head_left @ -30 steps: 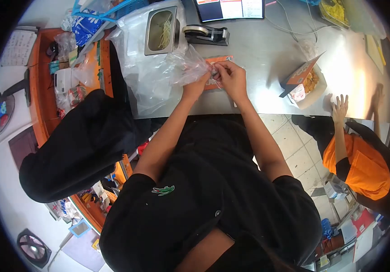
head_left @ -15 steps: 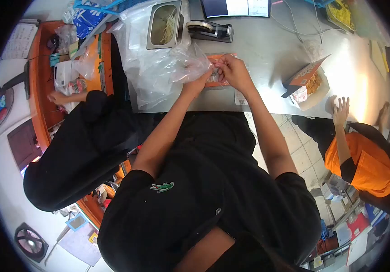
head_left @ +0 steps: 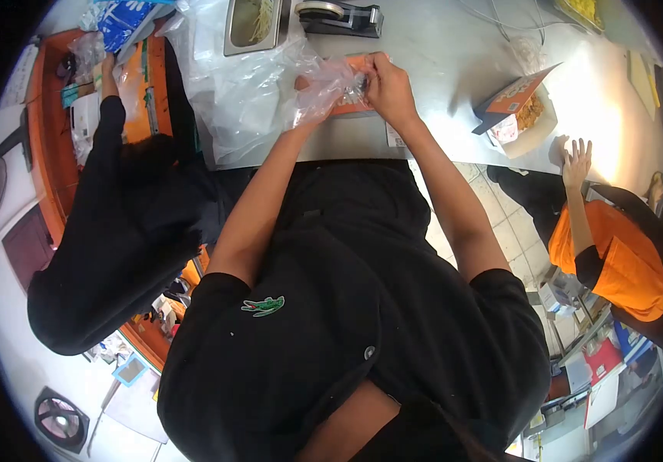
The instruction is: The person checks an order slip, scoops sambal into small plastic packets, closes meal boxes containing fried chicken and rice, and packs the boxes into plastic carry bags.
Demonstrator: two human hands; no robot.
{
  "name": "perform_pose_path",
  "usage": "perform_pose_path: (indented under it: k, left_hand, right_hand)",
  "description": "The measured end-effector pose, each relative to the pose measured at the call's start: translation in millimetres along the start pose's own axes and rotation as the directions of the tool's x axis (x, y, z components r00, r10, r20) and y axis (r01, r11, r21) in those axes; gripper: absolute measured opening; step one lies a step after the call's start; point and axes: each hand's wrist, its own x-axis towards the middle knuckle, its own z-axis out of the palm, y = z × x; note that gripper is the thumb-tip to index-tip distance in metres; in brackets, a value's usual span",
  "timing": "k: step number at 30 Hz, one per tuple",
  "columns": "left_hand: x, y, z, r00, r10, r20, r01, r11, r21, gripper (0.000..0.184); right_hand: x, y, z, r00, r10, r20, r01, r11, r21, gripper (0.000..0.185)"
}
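Observation:
My right hand (head_left: 390, 91) has its fingers closed in a pinch at the edge of a clear plastic bag (head_left: 322, 83). Opposite it, my left hand (head_left: 312, 114) is partly covered by the film and seems to grip the same bag. Between and beneath the hands lies an orange item (head_left: 358, 111) with a paler, patterned middle; I cannot make out its kind. A small printed paper (head_left: 395, 137) lies near my right wrist. To the left, more loose clear plastic (head_left: 247, 115) spreads over the metal table.
A tape dispenser (head_left: 354, 21) and a metal container (head_left: 231, 35) with pale strips stand at the back. An open orange box (head_left: 512, 100) of food is to the right. A co-worker's hand (head_left: 576, 163) rests at the right edge; another person (head_left: 116, 208) sits left.
My hands have moved slightly apart, and the plastic film now covers more of my left hand. The view has shifted. The person at left has reached farther up toward the blue packet.

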Motion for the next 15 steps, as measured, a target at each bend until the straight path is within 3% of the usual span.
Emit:
perform_pose_path:
  k: [1, 3, 5, 6, 8, 10, 11, 14, 15]
  left_hand:
    - [-3.0, 3.5, -0.2, 1.000, -0.018, 0.009, 0.018, 1.000, 0.009, 0.018]
    - [-3.1, -8.2, 5.3, 0.978, 0.168, -0.123, -0.143, 0.971, 0.192, 0.013]
    - [-1.8, -16.3, 12.3, 0.979, 0.107, -0.173, -0.034, 0.925, 0.379, 0.015]
    - [3.0, -1.0, 17.1, 0.981, -0.063, -0.186, 0.144, 0.876, 0.460, 0.018]
    - [2.4, 4.5, 19.6, 0.981, -0.044, -0.191, 0.152, 0.784, 0.602, 0.022]
    - [-3.7, 5.4, 14.6, 0.945, 0.311, -0.099, -0.149, 0.681, 0.717, 0.023]
    - [-8.3, 17.2, 16.2, 0.940, 0.276, -0.202, -0.074, 0.741, 0.667, 0.022]
    - [-9.4, 6.8, -10.4, 0.894, 0.396, -0.209, -0.186, 0.752, 0.632, 0.023]
    - [-14.6, 8.1, -24.5, 0.894, 0.391, -0.218, -0.172, 0.750, 0.638, 0.024]
  right_hand:
    - [0.1, 0.4, -0.4, 0.999, 0.032, -0.002, -0.032, 0.999, 0.019, 0.008]
    - [-0.3, -1.8, 1.2, 0.998, 0.054, -0.031, -0.053, 0.998, 0.034, 0.010]
    - [-0.2, -5.0, 4.8, 0.996, 0.034, -0.082, -0.032, 0.999, 0.018, 0.010]
    - [-0.4, -5.1, 7.3, 0.993, -0.008, -0.114, 0.006, 1.000, -0.018, 0.009]
    - [1.2, -1.9, 12.1, 0.981, -0.094, -0.169, 0.078, 0.992, -0.095, 0.008]
    - [0.1, -1.5, 4.4, 0.987, -0.110, -0.118, 0.086, 0.978, -0.192, 0.006]
    - [1.9, -2.3, -2.7, 0.988, -0.123, -0.093, 0.098, 0.966, -0.239, 0.006]
    - [-4.6, -14.5, -53.7, 0.981, 0.083, -0.177, -0.115, 0.977, -0.180, 0.016]
    - [-15.0, -8.0, -63.4, 0.986, 0.129, -0.106, -0.157, 0.931, -0.330, 0.020]
